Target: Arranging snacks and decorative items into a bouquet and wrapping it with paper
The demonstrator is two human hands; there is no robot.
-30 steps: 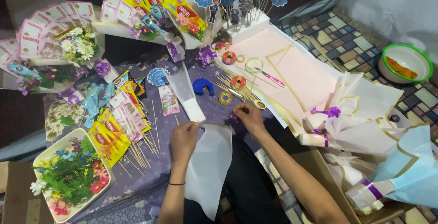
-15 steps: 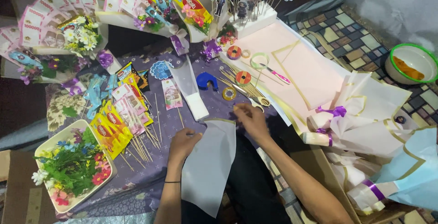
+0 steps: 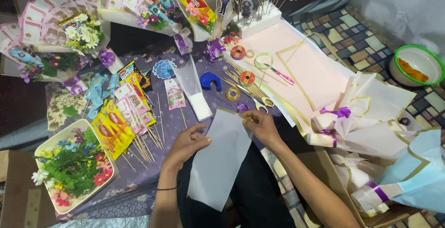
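A pale grey-white sheet of wrapping paper [image 3: 218, 158] lies over my lap and the table's near edge. My left hand [image 3: 187, 142] presses on its left edge with fingers spread. My right hand [image 3: 260, 123] pinches the sheet's upper right corner. Just beyond my right hand lie scissors [image 3: 259, 99], a bundle of wooden skewers [image 3: 243, 86], several small tape rolls [image 3: 233, 93] and a blue tape dispenser [image 3: 210, 80].
Money-and-snack bouquets [image 3: 153, 5] stand at the back. A tray of artificial flowers [image 3: 69, 165] sits at front left, beside snack packets on sticks [image 3: 118, 121]. Pink paper sheets [image 3: 306, 65] and wrapped bouquets with purple ribbon [image 3: 371, 130] fill the right. A green-rimmed bowl [image 3: 417, 65] sits on the tiled floor.
My right hand drew back from the skewers and scissors to the sheet's upper corner. The left hand slid onto the sheet's left edge. The camera tilted slightly.
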